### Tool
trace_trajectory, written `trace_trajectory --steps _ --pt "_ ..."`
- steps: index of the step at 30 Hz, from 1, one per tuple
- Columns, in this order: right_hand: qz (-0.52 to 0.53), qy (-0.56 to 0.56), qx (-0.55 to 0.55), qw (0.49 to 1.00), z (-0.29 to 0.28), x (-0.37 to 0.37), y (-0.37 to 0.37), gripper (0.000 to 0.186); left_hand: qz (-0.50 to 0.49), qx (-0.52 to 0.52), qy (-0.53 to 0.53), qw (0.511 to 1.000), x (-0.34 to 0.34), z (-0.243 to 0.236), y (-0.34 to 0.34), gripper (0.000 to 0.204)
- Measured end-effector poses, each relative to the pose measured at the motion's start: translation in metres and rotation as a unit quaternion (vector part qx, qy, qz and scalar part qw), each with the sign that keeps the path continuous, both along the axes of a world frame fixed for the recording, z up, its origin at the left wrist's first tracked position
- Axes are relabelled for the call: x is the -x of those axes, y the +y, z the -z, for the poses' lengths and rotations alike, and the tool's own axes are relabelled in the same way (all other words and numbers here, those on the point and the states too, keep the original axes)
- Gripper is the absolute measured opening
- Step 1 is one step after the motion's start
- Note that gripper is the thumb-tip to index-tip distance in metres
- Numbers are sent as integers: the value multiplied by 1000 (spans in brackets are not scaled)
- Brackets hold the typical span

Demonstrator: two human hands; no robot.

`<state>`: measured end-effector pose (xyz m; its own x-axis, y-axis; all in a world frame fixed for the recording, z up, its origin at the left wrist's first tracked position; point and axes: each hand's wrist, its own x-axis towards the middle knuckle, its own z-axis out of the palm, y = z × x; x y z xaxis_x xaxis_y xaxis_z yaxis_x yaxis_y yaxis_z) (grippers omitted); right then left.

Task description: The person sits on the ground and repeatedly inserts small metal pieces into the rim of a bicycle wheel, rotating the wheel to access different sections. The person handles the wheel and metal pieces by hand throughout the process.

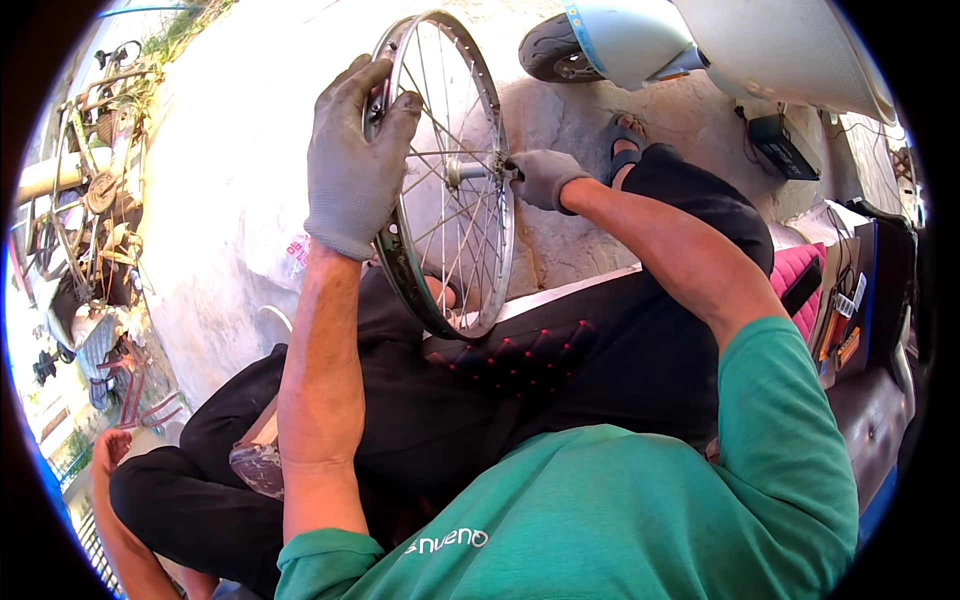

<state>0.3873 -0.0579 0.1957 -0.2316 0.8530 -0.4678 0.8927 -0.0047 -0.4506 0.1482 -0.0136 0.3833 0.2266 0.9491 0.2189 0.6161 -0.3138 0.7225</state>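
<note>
A bare bicycle wheel [504, 235] stands upright in front of me, with a metal rim, thin spokes and no tyre. My left hand [352, 160], in a grey work glove, is closed round the rim's upper left side, fingers over the outer edge. At the wheel's centre is a silver hub [468, 172]. My right hand [547, 180], also gloved, has its fingers closed at the hub's axle end on the right; the fingertips are partly hidden. The wheel's lower edge rests by my lap, near a black quilted seat [520, 358] with red stitching.
A white scooter [640, 40] with a black tyre stands at the far right. Below it sits a dark box [785, 146] beside cables. Old bicycle parts [100, 190] are piled at the far left. Another person's arm [130, 520] shows at the lower left.
</note>
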Motion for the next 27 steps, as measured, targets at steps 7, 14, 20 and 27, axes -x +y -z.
trace_trajectory --steps 7,14,20,27 --pt "19 -1 91 996 7 5 7 44 0 3 -1 1000 -1 -1 1 48" --pt "29 38 109 993 32 7 8 41 10 15 -15 1000 -2 2 3 46" --pt "-25 -14 96 995 23 12 9 35 12 1 -27 1000 -3 3 0 47" --pt "-98 -61 145 983 -15 0 -6 36 2 5 -23 1000 3 2 -1 48"
